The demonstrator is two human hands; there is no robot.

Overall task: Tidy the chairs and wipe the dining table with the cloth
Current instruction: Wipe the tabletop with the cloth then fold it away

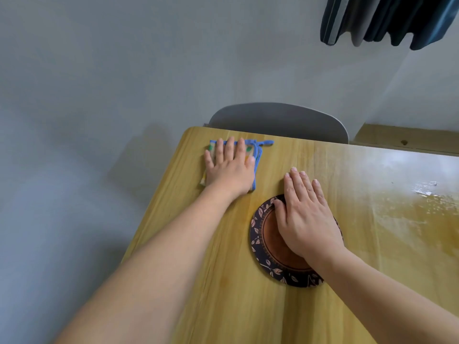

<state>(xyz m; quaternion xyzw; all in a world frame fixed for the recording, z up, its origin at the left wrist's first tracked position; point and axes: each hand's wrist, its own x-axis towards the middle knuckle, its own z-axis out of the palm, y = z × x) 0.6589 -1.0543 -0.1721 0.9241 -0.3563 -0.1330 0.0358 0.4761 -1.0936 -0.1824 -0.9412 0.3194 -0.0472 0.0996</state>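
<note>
The left hand (229,167) lies flat, palm down, fingers straight and slightly spread, pressing on the cloth (258,155); the cloth is folded, pale with green patches and a blue hem, and sits directly under that hand near the far left corner of the dining table (223,294); its blue edge shows past the fingertips and along the thumb side, a small blue loop sticking out to the right of the fingers. Just right of the left hand, apart from the cloth, the right hand (304,217) also lies flat with straight fingers; its palm and thumb rest on a round mat (267,240), dark-rimmed with a leaf pattern and a brown centre, while its fingertips reach past the mat onto bare wood. Beyond both hands, a grey chair (278,121) back stands tucked against the table's far edge; right of the right hand the tabletop shows a pale glare and whitish streaks; dark clothes (387,18) hang above, far right.
</note>
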